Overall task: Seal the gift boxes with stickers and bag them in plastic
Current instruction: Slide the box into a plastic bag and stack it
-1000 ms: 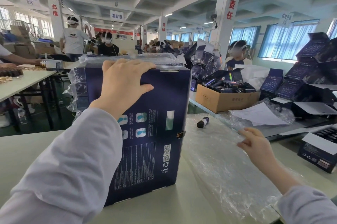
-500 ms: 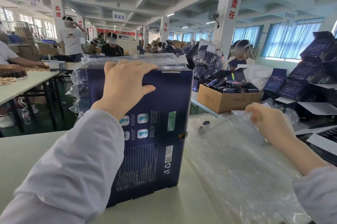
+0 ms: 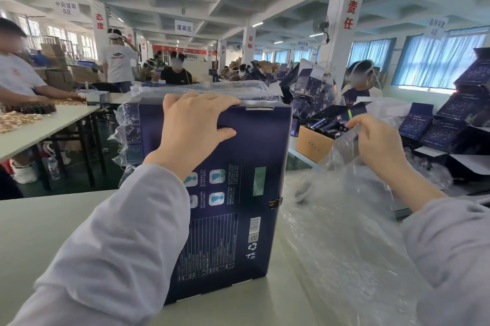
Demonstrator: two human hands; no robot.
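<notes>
Gift box (image 3: 238, 193), dark blue, stands upright on the pale table (image 3: 39, 233) straight ahead of you, its printed face with the barcode turned toward you. Your left hand (image 3: 193, 129) grips it at the top. The fingers curl over the upper edge, left of the middle, and the thumb presses flat on the near face just below. The whole body of the box lies below your grasp, with its bottom edge resting on the table. A small dark-and-gold sticker (image 3: 275, 203) wraps the box's right edge about halfway up.

Your right hand (image 3: 376, 140) is off to the right, apart from the box and raised to about the height of its upper part. Its fingertips pinch a bunch of the clear plastic bag (image 3: 344, 233), which trails down from the pinch and lies crumpled on the table just beside the box's right side. The box is outside the bag.

Directly behind the box, a stack of boxes already in plastic (image 3: 130, 134) shows past its left edge and top. Further right sit a brown carton (image 3: 313, 144) and a pile of open dark boxes (image 3: 464, 113).
</notes>
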